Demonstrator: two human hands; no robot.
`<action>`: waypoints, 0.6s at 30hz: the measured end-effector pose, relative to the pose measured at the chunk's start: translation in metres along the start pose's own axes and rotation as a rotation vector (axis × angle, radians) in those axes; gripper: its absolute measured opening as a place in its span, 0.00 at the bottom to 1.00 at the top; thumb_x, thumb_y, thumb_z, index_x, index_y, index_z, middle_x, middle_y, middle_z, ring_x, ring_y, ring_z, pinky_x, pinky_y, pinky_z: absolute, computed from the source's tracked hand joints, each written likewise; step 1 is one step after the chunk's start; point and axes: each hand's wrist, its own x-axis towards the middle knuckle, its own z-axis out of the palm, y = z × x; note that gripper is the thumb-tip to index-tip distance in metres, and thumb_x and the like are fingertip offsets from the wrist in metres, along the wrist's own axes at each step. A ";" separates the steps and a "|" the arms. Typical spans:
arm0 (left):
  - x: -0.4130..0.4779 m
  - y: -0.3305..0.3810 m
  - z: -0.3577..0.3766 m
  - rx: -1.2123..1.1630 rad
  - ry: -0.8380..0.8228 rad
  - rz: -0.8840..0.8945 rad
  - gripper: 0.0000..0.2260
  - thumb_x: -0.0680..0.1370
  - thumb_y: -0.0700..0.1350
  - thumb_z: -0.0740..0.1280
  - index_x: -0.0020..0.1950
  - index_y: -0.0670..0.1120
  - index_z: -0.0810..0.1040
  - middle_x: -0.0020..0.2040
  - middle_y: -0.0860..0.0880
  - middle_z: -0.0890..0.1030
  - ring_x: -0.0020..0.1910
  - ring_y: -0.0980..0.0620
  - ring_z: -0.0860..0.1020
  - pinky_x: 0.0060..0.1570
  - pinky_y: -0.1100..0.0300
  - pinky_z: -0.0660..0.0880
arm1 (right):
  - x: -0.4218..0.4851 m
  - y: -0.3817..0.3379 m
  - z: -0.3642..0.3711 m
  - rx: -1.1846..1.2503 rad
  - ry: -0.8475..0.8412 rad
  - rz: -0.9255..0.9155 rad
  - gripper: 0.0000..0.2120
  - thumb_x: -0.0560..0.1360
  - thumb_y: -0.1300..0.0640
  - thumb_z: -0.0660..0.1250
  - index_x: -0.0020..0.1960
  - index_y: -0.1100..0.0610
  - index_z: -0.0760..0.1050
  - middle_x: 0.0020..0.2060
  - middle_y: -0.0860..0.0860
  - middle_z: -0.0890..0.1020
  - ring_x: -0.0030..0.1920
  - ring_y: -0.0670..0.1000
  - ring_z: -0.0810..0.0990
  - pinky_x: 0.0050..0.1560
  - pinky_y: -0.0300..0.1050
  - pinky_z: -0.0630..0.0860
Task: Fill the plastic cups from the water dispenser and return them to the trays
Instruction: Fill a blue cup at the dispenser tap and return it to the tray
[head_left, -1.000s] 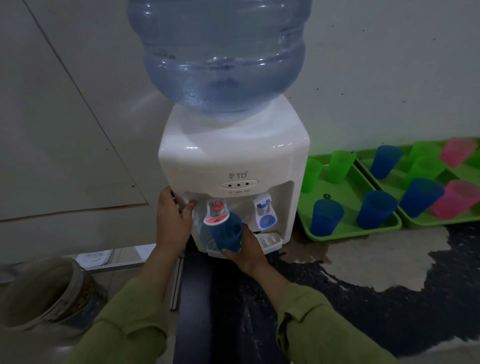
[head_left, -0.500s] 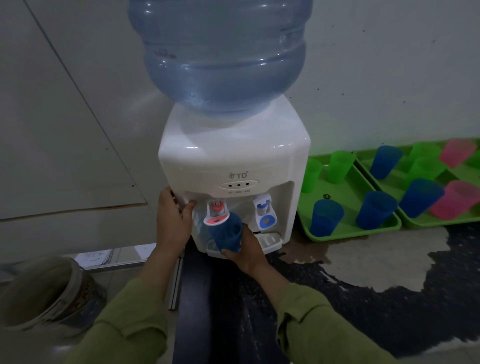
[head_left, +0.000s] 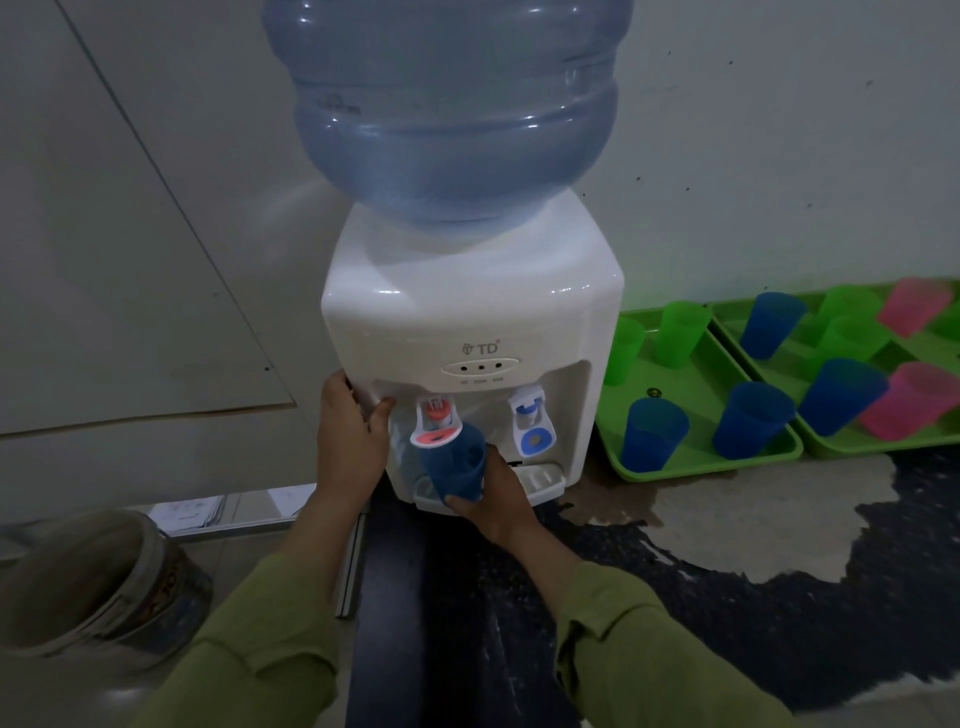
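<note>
A white water dispenser (head_left: 470, 322) with a big blue bottle (head_left: 452, 104) stands against the wall. My right hand (head_left: 498, 499) grips a blue plastic cup (head_left: 457, 465) and holds it under the red tap (head_left: 436, 423), pushed against its lever above the drip tray (head_left: 545, 480). My left hand (head_left: 348, 441) rests on the dispenser's left front corner, thumb on the front panel. The blue tap (head_left: 532, 426) to the right is free. Two green trays (head_left: 701, 405) (head_left: 831, 447) on the right hold blue, green and pink cups.
A round bucket (head_left: 98, 587) stands at lower left. The dark counter (head_left: 727, 571) has worn pale patches in front of the trays. A metal rail (head_left: 353, 561) runs along the counter's left edge. Papers (head_left: 192, 512) lie by the wall.
</note>
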 end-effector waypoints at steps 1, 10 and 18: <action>0.000 0.000 0.000 0.002 -0.001 -0.005 0.19 0.76 0.42 0.67 0.64 0.44 0.65 0.59 0.45 0.75 0.55 0.49 0.75 0.53 0.54 0.74 | 0.000 -0.001 0.000 -0.010 -0.004 -0.004 0.29 0.68 0.60 0.74 0.65 0.59 0.66 0.63 0.55 0.73 0.63 0.53 0.73 0.64 0.44 0.71; 0.001 0.004 -0.001 -0.014 -0.004 -0.045 0.20 0.75 0.41 0.68 0.64 0.43 0.65 0.60 0.44 0.74 0.56 0.50 0.74 0.56 0.53 0.74 | -0.001 -0.002 -0.003 -0.017 -0.021 -0.009 0.30 0.68 0.58 0.74 0.66 0.59 0.65 0.64 0.54 0.72 0.64 0.52 0.71 0.66 0.45 0.69; 0.002 0.010 -0.008 -0.064 -0.026 -0.069 0.17 0.72 0.39 0.71 0.57 0.47 0.70 0.57 0.47 0.75 0.55 0.52 0.74 0.53 0.53 0.77 | 0.000 0.001 0.002 -0.024 0.003 0.015 0.30 0.66 0.58 0.75 0.64 0.59 0.67 0.61 0.55 0.74 0.61 0.54 0.74 0.63 0.51 0.73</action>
